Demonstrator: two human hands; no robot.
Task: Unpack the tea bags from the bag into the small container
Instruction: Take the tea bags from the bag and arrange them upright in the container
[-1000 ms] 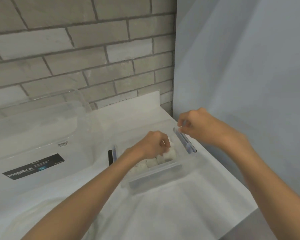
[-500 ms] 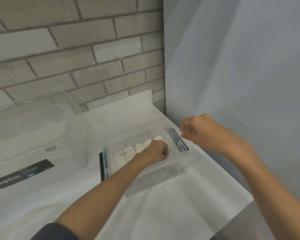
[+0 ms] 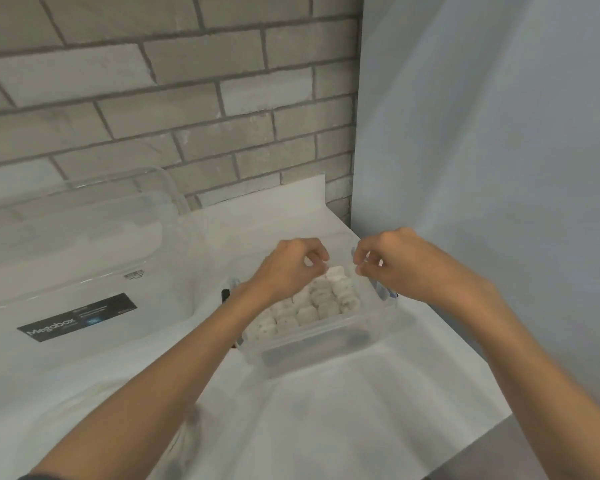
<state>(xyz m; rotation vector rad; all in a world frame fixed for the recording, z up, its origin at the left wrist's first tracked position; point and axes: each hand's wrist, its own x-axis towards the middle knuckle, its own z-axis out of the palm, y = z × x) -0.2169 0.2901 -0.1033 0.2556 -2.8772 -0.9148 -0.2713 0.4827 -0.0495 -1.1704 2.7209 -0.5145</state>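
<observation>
The small clear container stands on the white table, with rows of pale tea bags in it. My left hand hovers over its far left part, its fingers curled, and nothing shows between them. My right hand is over the container's far right corner, just right of the left hand. Its curled fingers pinch a small pale thing, seemingly a tea bag, too blurred for certainty. The bag the tea bags came from is not visible.
A large clear Megabox tub stands to the left. A thin black item lies against the container's left side. A brick wall is behind, a pale wall close on the right. The table edge runs diagonally at the lower right.
My left hand has come up out of the container and moved toward the right hand. The right hand has shifted slightly left, so the two hands are nearly together.
</observation>
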